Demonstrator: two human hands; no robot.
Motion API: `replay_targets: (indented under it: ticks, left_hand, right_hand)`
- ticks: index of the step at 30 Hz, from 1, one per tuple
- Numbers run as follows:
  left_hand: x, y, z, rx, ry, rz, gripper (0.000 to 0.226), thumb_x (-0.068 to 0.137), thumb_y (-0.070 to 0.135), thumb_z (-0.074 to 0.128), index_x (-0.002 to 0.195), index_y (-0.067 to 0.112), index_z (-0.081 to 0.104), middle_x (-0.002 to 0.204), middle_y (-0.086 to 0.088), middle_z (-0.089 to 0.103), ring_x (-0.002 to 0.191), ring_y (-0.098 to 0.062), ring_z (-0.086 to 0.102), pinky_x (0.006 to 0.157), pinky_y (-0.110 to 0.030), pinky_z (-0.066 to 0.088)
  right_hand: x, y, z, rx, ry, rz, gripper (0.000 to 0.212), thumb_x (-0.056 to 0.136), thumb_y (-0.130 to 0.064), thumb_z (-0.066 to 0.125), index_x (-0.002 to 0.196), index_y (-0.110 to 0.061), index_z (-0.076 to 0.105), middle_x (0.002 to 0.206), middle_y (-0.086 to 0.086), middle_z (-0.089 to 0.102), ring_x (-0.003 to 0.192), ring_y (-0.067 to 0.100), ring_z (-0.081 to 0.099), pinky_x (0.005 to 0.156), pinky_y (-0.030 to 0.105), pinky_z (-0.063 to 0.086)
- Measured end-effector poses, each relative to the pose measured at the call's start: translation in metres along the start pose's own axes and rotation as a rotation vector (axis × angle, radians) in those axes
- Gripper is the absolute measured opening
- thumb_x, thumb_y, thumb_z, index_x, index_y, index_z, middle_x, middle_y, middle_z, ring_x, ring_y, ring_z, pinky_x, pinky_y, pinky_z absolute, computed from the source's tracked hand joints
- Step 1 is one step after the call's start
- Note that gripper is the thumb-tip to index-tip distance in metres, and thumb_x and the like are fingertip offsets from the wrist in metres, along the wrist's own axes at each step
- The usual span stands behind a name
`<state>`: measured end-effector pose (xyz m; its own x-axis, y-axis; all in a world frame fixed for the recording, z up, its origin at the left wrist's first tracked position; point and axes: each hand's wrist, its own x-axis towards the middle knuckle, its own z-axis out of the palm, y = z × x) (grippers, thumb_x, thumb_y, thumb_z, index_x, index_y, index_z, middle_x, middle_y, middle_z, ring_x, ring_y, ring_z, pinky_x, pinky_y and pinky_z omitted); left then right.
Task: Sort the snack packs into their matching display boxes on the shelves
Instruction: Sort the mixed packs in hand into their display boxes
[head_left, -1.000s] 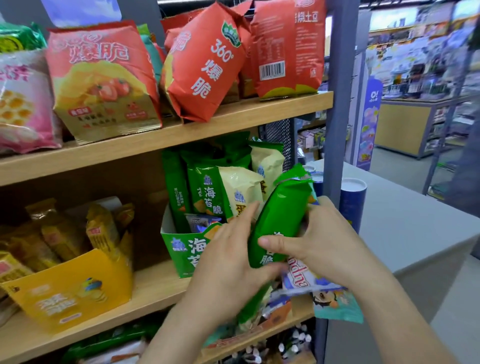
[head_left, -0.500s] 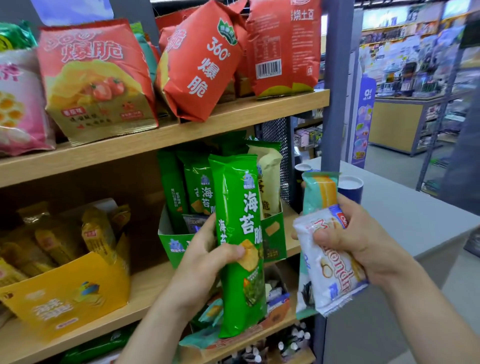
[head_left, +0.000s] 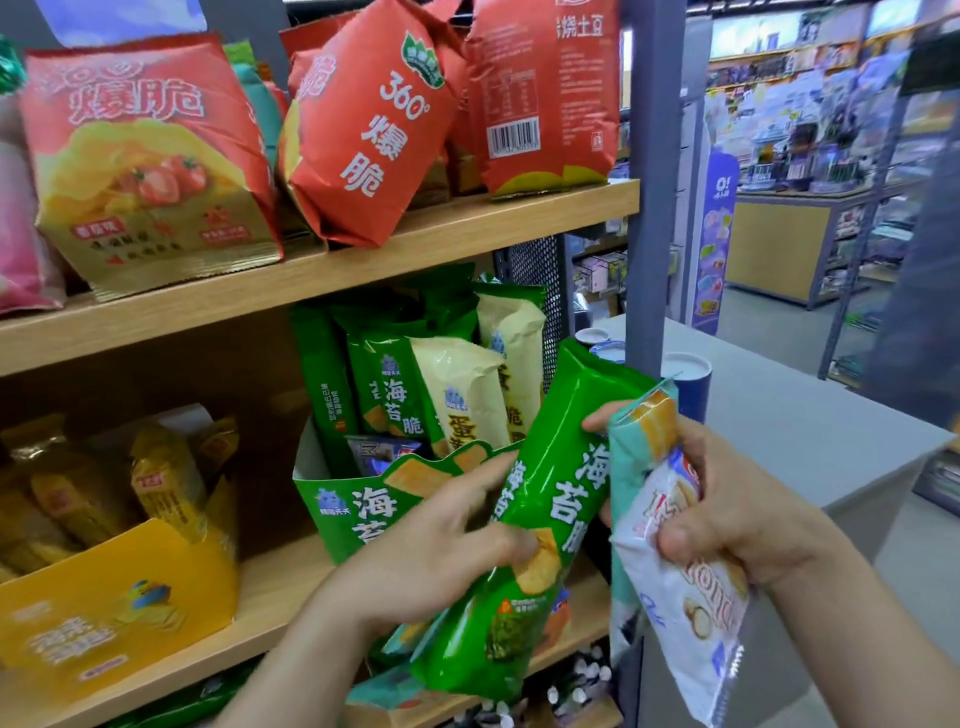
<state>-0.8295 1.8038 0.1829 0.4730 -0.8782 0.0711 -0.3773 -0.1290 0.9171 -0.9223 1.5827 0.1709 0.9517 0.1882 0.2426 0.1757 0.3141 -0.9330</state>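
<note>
1. Green seaweed pack (head_left: 566, 467) up in the air, tilted, top leaning right, just in front of the green display box (head_left: 337, 509) on the middle shelf (head_left: 270, 597).
2. Gripped low on the body by the left hand (head_left: 431, 561), fingers and thumb curled round the foil.
3. Right hand (head_left: 727, 504) full: fingers wrapped round a white pack (head_left: 691, 613) and a teal pack (head_left: 631, 452), one fingertip reaching across to the green pack's upper side.
4. Probably light, puffy, glossy and slippery, with brittle contents. Best taken round the middle, gently, no squeezing.
5. Matching green packs standing upright in the box, cream ones mixed in. Tight fit likely, so best slid in upright from above.
6. Wooden shelves; yellow display box (head_left: 104, 608) to the left, red chip bags (head_left: 374, 130) above.
7. Grey counter (head_left: 805, 415) right of the grey post (head_left: 649, 182), shop aisles beyond, blurred.
</note>
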Motion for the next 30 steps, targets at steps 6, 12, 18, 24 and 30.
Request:
replay_targets:
  ticks: [6, 12, 18, 24, 30]
  left_hand:
    - [0.017, 0.027, -0.014, 0.63, 0.938, 0.162, 0.06, 0.079, 0.048, 0.065, 0.135, 0.04, 0.044, 0.115, 0.01, 0.043, 0.11, -0.009, 0.045, 0.089, -0.023, 0.044]
    - [0.058, 0.023, -0.025, 0.953, 0.92, -0.004, 0.049, 0.08, 0.056, 0.069, 0.12, 0.031, 0.058, 0.122, -0.002, 0.049, 0.113, -0.023, 0.044, 0.089, -0.031, 0.039]
    - [0.06, 0.021, -0.03, 0.975, 0.998, 0.28, 0.024, 0.071, 0.023, 0.081, 0.092, 0.016, 0.071, 0.094, 0.0, 0.051, 0.09, -0.02, 0.045, 0.075, -0.022, 0.03]
    - [0.043, 0.052, -0.025, 0.941, 1.064, 0.636, 0.024, 0.072, 0.019, 0.077, 0.092, 0.006, 0.072, 0.1, -0.006, 0.047, 0.092, -0.031, 0.051, 0.078, -0.036, 0.044]
    - [0.021, 0.102, -0.021, 0.91, 1.088, 0.917, 0.017, 0.075, 0.008, 0.072, 0.089, 0.011, 0.063, 0.097, -0.022, 0.056, 0.096, -0.025, 0.052, 0.087, -0.03, 0.042]
  right_hand:
    - [-0.016, -0.018, -0.02, -0.108, 0.351, -0.076, 0.089, 0.013, -0.033, 0.102, 0.098, -0.021, 0.075, 0.083, 0.023, 0.071, 0.058, 0.025, 0.069, 0.049, 0.031, 0.057]
    - [-0.01, -0.026, -0.007, -0.357, 0.284, 0.029, 0.054, 0.04, -0.003, 0.089, 0.08, -0.035, 0.076, 0.07, 0.009, 0.074, 0.055, 0.014, 0.069, 0.049, 0.023, 0.054]
    - [-0.004, -0.023, -0.007, -0.449, 0.278, 0.111, 0.052, 0.05, 0.004, 0.091, 0.093, -0.019, 0.07, 0.076, 0.008, 0.076, 0.06, 0.016, 0.071, 0.052, 0.023, 0.054]
    - [0.001, -0.021, -0.019, -0.531, 0.349, 0.145, 0.06, 0.049, -0.012, 0.089, 0.104, -0.025, 0.066, 0.081, 0.011, 0.076, 0.066, 0.023, 0.073, 0.057, 0.029, 0.057]
    - [0.005, -0.023, -0.015, -0.531, 0.327, 0.14, 0.053, 0.049, -0.012, 0.089, 0.094, -0.03, 0.069, 0.078, 0.014, 0.075, 0.063, 0.027, 0.073, 0.054, 0.031, 0.057]
